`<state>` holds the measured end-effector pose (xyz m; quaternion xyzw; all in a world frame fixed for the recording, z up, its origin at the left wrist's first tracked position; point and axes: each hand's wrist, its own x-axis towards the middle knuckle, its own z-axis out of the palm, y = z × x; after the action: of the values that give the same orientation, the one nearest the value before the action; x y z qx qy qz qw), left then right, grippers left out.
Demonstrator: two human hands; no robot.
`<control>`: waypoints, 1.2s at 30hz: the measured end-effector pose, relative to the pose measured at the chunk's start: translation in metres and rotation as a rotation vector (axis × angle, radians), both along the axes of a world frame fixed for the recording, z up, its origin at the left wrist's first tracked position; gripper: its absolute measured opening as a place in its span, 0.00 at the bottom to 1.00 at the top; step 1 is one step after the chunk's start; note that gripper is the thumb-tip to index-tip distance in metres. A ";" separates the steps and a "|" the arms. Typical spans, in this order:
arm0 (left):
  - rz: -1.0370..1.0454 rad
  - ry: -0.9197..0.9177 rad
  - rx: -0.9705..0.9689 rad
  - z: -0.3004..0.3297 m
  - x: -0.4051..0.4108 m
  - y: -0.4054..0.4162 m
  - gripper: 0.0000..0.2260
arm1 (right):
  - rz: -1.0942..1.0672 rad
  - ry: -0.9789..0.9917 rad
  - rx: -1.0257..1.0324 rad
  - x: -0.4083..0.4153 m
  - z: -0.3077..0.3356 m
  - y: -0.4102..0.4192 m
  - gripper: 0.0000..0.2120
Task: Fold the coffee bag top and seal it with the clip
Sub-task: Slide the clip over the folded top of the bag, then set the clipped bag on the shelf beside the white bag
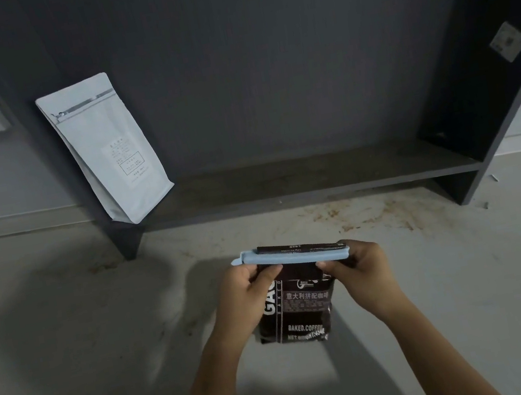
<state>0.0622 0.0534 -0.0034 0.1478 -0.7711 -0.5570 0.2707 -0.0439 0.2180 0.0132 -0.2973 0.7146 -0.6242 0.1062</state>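
Both my hands pinch the dark coffee bag (301, 308) upright over the stained floor (67, 335), left hand (245, 295) and right hand (366, 271) clamped under the blue clip (294, 257) across its folded top, pale bag (106, 151) well beyond on the dark shelf (301, 179).

Both forearms reach forward, left hand (245, 288) and right hand (363, 268) pinching inward.

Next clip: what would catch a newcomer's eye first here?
The dark coffee bag held upright at centre bottom, with a pale blue clip lying across its top. The left hand and right hand pinch the clip's two ends. Behind, a pale bag leans at the left end of a dark shelf.
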 end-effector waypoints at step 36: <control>0.525 0.026 0.025 0.067 -0.019 -0.123 0.23 | 0.197 0.182 0.045 -0.041 0.047 -0.174 0.34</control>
<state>0.0430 -0.0700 0.0636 0.3390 -0.6958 -0.4790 0.4142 -0.0852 0.0439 0.0602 -0.4189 0.7024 -0.5651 0.1082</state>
